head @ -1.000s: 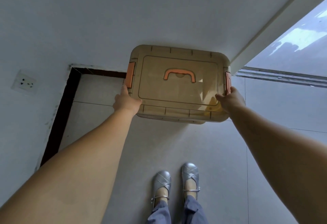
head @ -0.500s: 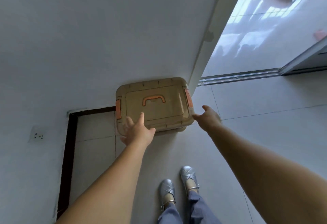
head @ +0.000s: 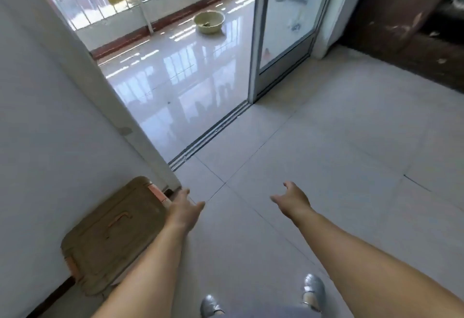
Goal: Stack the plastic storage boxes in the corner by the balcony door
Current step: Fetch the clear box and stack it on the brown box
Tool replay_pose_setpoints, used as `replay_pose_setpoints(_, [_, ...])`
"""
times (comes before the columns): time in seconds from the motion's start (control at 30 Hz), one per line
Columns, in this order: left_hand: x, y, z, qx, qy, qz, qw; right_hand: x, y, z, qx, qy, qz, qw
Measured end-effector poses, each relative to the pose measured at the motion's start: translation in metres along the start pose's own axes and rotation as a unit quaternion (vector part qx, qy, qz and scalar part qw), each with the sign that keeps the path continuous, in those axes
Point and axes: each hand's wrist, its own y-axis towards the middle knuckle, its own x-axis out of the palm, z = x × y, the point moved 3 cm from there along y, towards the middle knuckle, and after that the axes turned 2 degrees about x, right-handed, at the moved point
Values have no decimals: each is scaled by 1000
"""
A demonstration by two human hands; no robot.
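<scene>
A brown translucent plastic storage box point(head: 113, 234) with an orange lid handle and orange side clips stands on the floor against the white wall, in the corner just left of the balcony door opening. My left hand point(head: 184, 208) hovers open beside the box's right edge, off the box, holding nothing. Further right, my right hand point(head: 292, 199) is open over bare floor tiles, also holding nothing. My left forearm covers the box's near right corner.
The sliding balcony door track point(head: 208, 136) runs diagonally ahead, with the glass door panel point(head: 283, 28) slid to the right. A yellow basin point(head: 209, 22) sits on the balcony floor. Dark wooden furniture point(head: 414, 16) stands at the far right. My silver shoes point(head: 313, 290) are below.
Both hands have let go of the box and pulled back from it. My view has swung right and up, so the box now sits at lower left and the balcony shows.
</scene>
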Motion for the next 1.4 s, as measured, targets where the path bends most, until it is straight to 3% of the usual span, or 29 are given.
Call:
replay_pose_setpoints(0.23, [129, -41, 147, 93, 76, -84, 989, -174, 12, 129, 73, 103, 85, 988])
replay_pose_setpoints(0.3, [196, -65, 201, 133, 106, -111, 979, -238, 11, 192, 103, 140, 128, 977])
replay_pose_setpoints(0.43, [274, -92, 262, 165, 98, -153, 969, -311, 6, 256, 136, 178, 172, 959])
replay_pose_setpoints(0.53, [353, -123, 314, 167, 70, -227, 957, -364, 2, 317, 174, 212, 212, 938])
replay_pose_setpoints(0.77, [530, -187, 429, 235, 129, -334, 904, -456, 10, 446, 252, 314, 283, 871])
replay_pose_setpoints(1.2, [822, -292, 648, 310, 228, -413, 825, -678, 56, 637, 341, 431, 378, 745])
replay_pose_setpoints(1.4, [962, -379, 712, 341, 275, -462, 772, -769, 61, 736, 364, 467, 408, 695])
